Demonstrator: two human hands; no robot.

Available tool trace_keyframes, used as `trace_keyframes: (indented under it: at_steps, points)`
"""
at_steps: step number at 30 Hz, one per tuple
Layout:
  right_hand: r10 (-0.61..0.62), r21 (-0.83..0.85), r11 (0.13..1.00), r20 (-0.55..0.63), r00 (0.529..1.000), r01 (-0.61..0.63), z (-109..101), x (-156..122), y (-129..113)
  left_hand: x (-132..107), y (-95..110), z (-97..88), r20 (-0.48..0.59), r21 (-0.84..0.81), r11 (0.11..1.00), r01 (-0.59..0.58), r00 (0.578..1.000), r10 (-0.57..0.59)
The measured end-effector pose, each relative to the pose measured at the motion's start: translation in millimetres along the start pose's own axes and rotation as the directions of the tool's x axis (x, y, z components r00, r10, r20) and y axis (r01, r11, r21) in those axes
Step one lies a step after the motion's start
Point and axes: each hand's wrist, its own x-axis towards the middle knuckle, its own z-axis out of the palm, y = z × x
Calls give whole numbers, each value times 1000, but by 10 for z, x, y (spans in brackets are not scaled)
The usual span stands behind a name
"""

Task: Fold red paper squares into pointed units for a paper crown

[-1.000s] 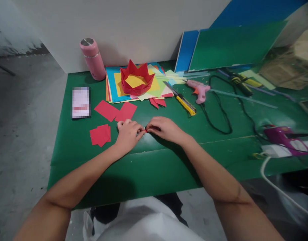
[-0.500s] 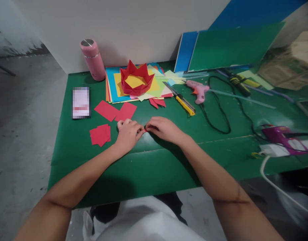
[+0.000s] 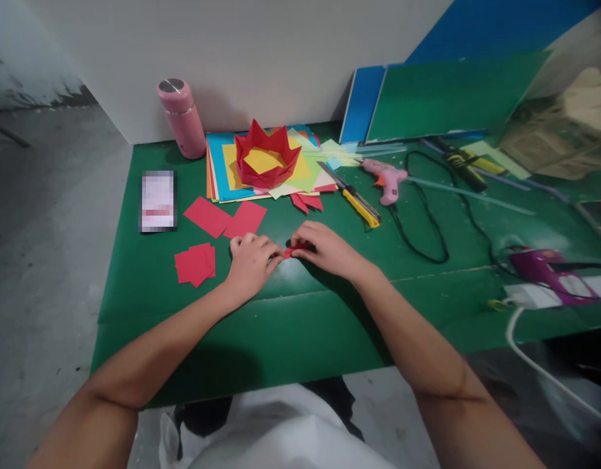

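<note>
Left hand (image 3: 251, 260) and right hand (image 3: 326, 249) knuckles-up on the table, fingertips tight on the red paper (image 3: 293, 250).

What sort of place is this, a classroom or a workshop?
Most likely a paper-craft workbench: a stack of coloured paper, a red paper crown, a glue gun and a utility knife lie on a green table. The left hand and right hand pinch a small red paper piece.
</note>
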Motion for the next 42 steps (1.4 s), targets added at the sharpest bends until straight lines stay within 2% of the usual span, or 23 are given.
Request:
trace_keyframes:
  at_steps: [9, 15, 19, 22, 24, 26, 28, 29, 31, 33, 37, 42]
  points:
    - [15, 132, 991, 31, 999, -19, -62, -31, 42, -7, -15, 12, -38, 15, 1000, -27, 999, 27]
    - [-12, 87, 996, 38, 999, 9, -91, -27, 34, -16, -37, 45, -41, 0, 1000, -4, 999, 4]
    - [-71, 64, 996, 14, 997, 70, -77, -18, 13, -22, -35, 57, -50, 32, 998, -50, 997, 51]
    - [-20, 244, 969, -72, 997, 37, -32, -18, 0, -15, -45, 49, -60, -31, 997, -69, 996, 67]
    - [82, 473, 881, -178, 981, 12, 1, -13, -19, -5, -53, 41, -80, -183, 981, -70, 995, 56]
    - [180, 674, 738, -231, 956, 24, 26, 1, -51, 6, -52, 37, -79, -428, 903, -18, 997, -17]
    - [223, 784, 621, -191, 956, 12, 49, 19, -95, 14, -38, 40, -22, -673, 736, 76, 992, -123]
    - [224, 809, 588, -148, 963, -12, 63, 29, -121, 17, -27, 43, 21, -763, 634, 123, 986, -165]
    - [209, 813, 578, -59, 976, -75, 100, 48, -176, 19, -3, 49, 103, -867, 460, 190, 973, -208]
    - [262, 817, 566, -57, 963, -105, 146, 64, -231, 19, 17, 51, 162, -904, 355, 238, 960, -229]
    - [376, 824, 547, -87, 922, -145, 219, 85, -317, 20, 30, 58, 190, -911, 313, 269, 947, -259]
    - [431, 826, 540, -106, 896, -162, 247, 88, -358, 16, 16, 91, 113, -905, 365, 218, 951, -288]
